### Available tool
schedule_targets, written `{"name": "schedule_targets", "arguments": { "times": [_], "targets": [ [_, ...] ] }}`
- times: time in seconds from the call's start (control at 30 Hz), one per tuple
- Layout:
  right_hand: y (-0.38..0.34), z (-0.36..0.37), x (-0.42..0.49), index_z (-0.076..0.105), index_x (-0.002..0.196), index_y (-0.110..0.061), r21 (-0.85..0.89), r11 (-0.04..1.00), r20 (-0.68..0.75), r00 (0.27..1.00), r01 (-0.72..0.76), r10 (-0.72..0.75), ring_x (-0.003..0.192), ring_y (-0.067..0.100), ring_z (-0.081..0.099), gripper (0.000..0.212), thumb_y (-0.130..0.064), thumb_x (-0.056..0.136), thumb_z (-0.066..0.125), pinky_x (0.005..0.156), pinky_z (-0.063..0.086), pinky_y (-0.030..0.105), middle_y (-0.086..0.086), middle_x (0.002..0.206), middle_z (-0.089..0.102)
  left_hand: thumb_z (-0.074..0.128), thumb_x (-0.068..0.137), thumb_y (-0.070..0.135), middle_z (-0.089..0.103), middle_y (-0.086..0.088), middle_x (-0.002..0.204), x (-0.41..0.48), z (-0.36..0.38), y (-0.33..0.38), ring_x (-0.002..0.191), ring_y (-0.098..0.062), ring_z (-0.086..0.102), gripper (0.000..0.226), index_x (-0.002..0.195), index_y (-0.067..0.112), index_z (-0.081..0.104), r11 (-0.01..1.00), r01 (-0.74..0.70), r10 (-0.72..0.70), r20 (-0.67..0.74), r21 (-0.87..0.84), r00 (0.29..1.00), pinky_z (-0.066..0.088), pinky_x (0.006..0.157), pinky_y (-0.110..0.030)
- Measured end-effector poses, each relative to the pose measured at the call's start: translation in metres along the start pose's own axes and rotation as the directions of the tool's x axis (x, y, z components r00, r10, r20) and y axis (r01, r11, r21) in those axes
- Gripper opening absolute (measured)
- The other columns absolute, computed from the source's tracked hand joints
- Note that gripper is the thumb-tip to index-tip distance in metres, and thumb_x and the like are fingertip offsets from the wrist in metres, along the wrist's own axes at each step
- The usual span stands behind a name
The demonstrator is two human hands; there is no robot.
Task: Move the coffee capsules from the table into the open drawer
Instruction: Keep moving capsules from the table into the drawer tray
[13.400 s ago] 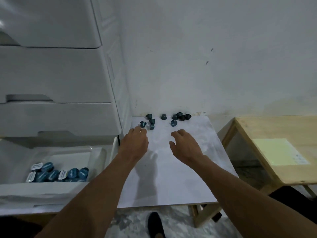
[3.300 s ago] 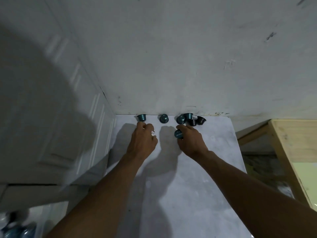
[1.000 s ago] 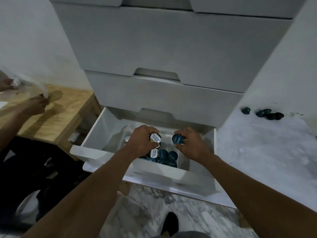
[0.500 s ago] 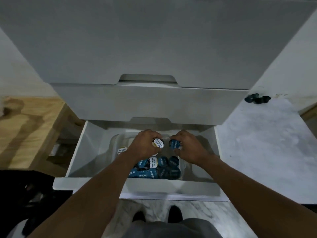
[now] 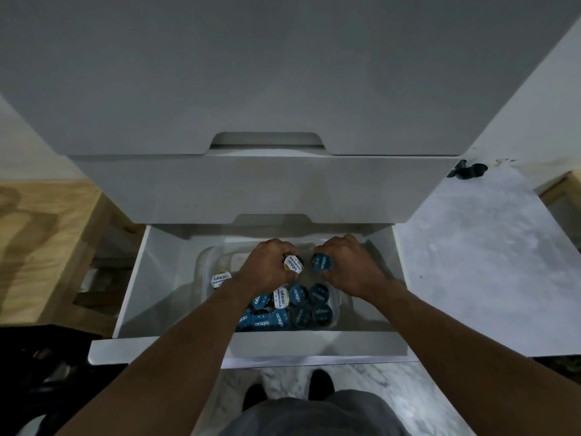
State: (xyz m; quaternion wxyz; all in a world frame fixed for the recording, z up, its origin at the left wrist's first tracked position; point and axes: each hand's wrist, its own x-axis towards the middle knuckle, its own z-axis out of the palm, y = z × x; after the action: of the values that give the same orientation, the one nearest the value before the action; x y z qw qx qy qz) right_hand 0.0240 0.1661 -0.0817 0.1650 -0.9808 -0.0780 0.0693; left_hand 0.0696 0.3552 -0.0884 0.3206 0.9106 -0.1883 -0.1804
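Both hands hang inside the open white drawer (image 5: 151, 278), above a clear tray (image 5: 204, 262) filled with several blue and white-lidded coffee capsules (image 5: 298, 306). My left hand (image 5: 267, 265) is shut on a white-lidded capsule (image 5: 294, 263). My right hand (image 5: 349, 265) is shut on a blue-lidded capsule (image 5: 321, 262). One white-lidded capsule (image 5: 220, 279) lies apart at the tray's left. A few dark capsules (image 5: 468, 171) sit at the far back of the grey table (image 5: 487, 262), against the wall.
Two closed white drawer fronts (image 5: 267, 190) overhang the back of the open drawer. A wooden table (image 5: 41, 247) stands to the left, and another wooden edge (image 5: 562, 187) shows at far right. My feet (image 5: 289, 388) are on the marble floor below.
The view has settled squarely over the drawer. Both hands, each still holding a capsule, have sunk a little deeper toward the tray's back.
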Motion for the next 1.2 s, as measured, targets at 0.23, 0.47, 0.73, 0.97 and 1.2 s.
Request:
{"name": "schedule_targets", "arguments": {
  "times": [0.23,0.47,0.73,0.97,1.2],
  "targets": [
    [-0.002,0.003,0.000,0.060,0.122,-0.022,-0.006,1.000,0.077,0.997,-0.016,0.016,0.108,0.023,0.045,0.044,-0.027,0.080,0.071,0.091,0.041,0.034,0.003,0.121,0.061,0.080,0.072,0.021,0.067,-0.006,0.107,0.002,0.006,0.001,0.093,-0.017,0.062,0.043,0.112,0.014,0.066,1.000,-0.005,0.004,0.040,0.014,0.999,0.046,0.079,-0.021],
    [0.000,0.003,0.004,0.057,0.126,-0.022,-0.005,1.000,0.142,0.989,-0.025,0.026,0.115,0.025,0.044,0.047,-0.029,0.081,0.069,0.097,0.041,0.036,0.004,0.127,0.058,0.073,0.079,0.020,0.069,-0.006,0.106,0.004,0.009,-0.001,0.093,-0.015,0.063,0.035,0.113,0.013,0.067,1.000,0.020,-0.020,0.049,0.004,0.999,0.050,0.084,-0.024],
    [0.005,0.004,0.006,0.063,0.116,-0.026,0.007,1.000,0.182,0.983,-0.015,0.014,0.111,0.024,0.052,0.032,-0.030,0.084,0.057,0.096,0.044,0.041,0.001,0.120,0.063,0.065,0.086,0.017,0.069,-0.007,0.108,0.008,0.011,0.000,0.098,-0.017,0.064,0.026,0.112,0.015,0.067,0.997,0.050,-0.053,0.049,0.063,0.997,0.051,0.089,-0.028],
    [0.011,0.006,0.008,0.069,0.101,-0.024,-0.015,1.000,0.203,0.979,0.012,-0.008,0.105,0.023,0.053,0.023,-0.030,0.083,0.055,0.091,0.047,0.042,0.001,0.108,0.064,0.064,0.086,0.018,0.069,-0.008,0.106,0.007,0.012,0.004,0.094,-0.019,0.064,0.025,0.110,0.018,0.068,0.993,0.054,-0.064,0.094,0.106,0.994,0.053,0.085,-0.031],
    [0.010,0.003,0.004,0.067,0.108,-0.020,0.026,0.999,0.192,0.981,0.020,-0.025,0.111,0.025,0.052,0.027,-0.029,0.086,0.057,0.095,0.045,0.041,0.004,0.115,0.062,0.061,0.085,0.010,0.065,-0.008,0.117,0.005,0.013,0.009,0.105,-0.020,0.061,0.035,0.119,0.019,0.064,0.985,0.087,-0.100,0.078,0.152,0.992,0.049,0.094,-0.029]
  ]
}}
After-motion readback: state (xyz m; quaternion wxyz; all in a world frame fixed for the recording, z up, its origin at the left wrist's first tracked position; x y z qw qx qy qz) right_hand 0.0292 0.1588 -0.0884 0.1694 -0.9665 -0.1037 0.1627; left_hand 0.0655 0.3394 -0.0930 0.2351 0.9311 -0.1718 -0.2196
